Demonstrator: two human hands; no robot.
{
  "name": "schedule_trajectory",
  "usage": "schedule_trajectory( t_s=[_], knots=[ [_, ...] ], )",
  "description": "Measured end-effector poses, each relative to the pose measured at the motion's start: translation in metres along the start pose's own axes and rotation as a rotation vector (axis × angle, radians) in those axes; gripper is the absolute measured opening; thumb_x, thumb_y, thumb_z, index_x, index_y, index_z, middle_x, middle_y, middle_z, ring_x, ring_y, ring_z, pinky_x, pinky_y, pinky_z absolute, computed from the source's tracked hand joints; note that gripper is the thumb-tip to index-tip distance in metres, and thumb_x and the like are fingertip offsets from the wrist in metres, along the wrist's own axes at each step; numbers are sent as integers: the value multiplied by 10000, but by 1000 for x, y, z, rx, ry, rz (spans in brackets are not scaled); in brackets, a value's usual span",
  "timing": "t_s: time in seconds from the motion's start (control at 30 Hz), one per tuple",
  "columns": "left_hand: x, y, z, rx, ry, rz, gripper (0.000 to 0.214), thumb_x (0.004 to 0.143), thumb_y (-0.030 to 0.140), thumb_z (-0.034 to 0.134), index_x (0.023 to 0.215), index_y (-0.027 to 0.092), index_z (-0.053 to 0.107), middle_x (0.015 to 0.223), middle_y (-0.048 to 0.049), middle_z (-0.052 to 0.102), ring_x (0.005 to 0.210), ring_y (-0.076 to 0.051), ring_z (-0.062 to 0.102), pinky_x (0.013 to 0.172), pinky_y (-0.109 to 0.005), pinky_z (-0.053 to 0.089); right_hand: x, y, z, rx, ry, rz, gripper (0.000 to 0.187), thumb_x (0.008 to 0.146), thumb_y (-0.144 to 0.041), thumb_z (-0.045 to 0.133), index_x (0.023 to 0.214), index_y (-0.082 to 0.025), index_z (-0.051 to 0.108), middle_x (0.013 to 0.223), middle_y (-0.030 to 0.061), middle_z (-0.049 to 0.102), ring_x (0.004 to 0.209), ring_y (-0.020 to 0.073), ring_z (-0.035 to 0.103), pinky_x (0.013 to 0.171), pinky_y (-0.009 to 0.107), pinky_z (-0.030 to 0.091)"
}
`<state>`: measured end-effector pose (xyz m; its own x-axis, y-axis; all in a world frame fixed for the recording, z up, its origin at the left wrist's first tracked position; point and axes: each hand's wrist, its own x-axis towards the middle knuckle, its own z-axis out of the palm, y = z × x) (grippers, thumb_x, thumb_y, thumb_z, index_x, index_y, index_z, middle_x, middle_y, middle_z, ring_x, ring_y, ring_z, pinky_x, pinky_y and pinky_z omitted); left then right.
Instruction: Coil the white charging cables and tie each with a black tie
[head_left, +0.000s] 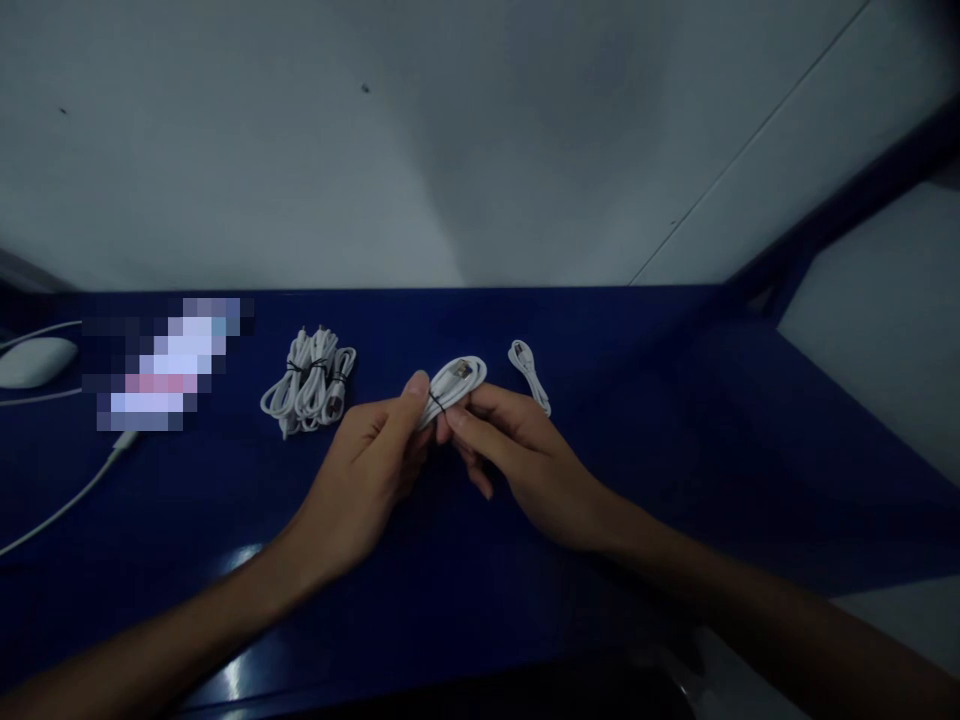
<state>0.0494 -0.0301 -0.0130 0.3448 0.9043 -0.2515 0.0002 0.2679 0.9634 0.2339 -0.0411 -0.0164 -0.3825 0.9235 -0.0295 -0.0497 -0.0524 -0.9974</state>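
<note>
Both hands hold one coiled white USB cable [454, 384] above the blue table. My left hand [371, 455] pinches the coil's left end between thumb and fingers. With its thumb and fingers, my right hand [525, 450] grips the lower right side, close to a thin black tie [436, 402] around the bundle. A USB plug [462, 370] shows at the upper part of the coil. Left of my hands lies a group of several tied white cables [311, 380]. Another white cable bundle [529, 375] lies just beyond my right hand, partly hidden by it.
The blue table [637, 440] runs up to a grey-white wall [300, 150]. At the left are a blurred-out device with a bright screen [172, 365], a white cord [67, 515] leading to it, and a white rounded object [37, 362]. A dark blue frame [847, 220] slants at right.
</note>
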Motion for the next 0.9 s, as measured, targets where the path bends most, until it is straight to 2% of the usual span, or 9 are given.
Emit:
schedule_trajectory(
  t_s=[0.17,0.27,0.4,0.5,0.6,0.67,0.73,0.8,0.9],
  knots=[
    [-4,-6,-2,292,112,153,648,1120,704,522,709,203,546,628,47,336,548,-110,262,456,-236,195,2,-1,3,80,-40,124,302,1178,-419,529,995,-204,636,806,-52,478,597,100,487,554,265,474],
    [-7,-6,-1,237,114,163,621,1124,678,538,712,213,538,629,48,323,548,-119,248,458,-250,194,1,-2,4,76,-49,110,322,1170,-446,560,968,-206,634,755,-65,486,558,89,491,544,263,440],
    [-7,-5,2,132,99,100,644,1108,703,543,679,223,511,584,55,312,503,-119,246,443,-270,177,1,-3,4,82,-9,28,350,1162,-417,572,893,-206,642,692,-75,477,518,81,475,522,265,409],
    [-6,-3,1,178,87,89,643,1134,679,503,693,218,578,564,30,444,501,-135,398,465,-279,282,2,-1,3,79,32,-21,305,1144,-325,586,880,-202,673,697,-68,496,527,79,463,517,259,403],
    [-4,-3,-1,299,127,232,478,1166,553,542,893,215,740,791,-5,665,742,-162,605,678,-279,470,4,2,0,80,73,-21,307,1120,-291,616,831,-202,664,663,-68,470,522,84,418,486,257,347],
    [-3,-3,-2,313,159,316,308,1155,483,612,1105,236,790,976,-13,744,911,-178,668,828,-286,520,5,4,-2,80,90,-30,310,1107,-281,632,808,-202,656,643,-71,444,513,85,385,469,259,315],
    [-3,-3,-2,261,175,360,244,1124,436,690,1245,249,789,1128,-28,792,1022,-194,715,932,-304,556,6,4,-4,74,98,-49,302,1092,-249,636,795,-199,651,641,-70,454,510,84,374,466,261,309],
    [-3,-2,-1,209,179,397,241,1093,395,748,1279,250,797,1219,-45,812,1076,-206,745,991,-322,583,7,3,-5,69,104,-54,301,1083,-229,629,784,-199,643,635,-69,460,507,84,375,466,264,307],
    [-4,-1,1,176,184,420,235,1058,353,796,1270,255,823,1193,-48,830,1062,-211,770,989,-337,616,7,1,-6,49,101,-49,313,1092,-239,615,780,-208,629,609,-75,435,501,92,371,474,273,311]
  ],
)
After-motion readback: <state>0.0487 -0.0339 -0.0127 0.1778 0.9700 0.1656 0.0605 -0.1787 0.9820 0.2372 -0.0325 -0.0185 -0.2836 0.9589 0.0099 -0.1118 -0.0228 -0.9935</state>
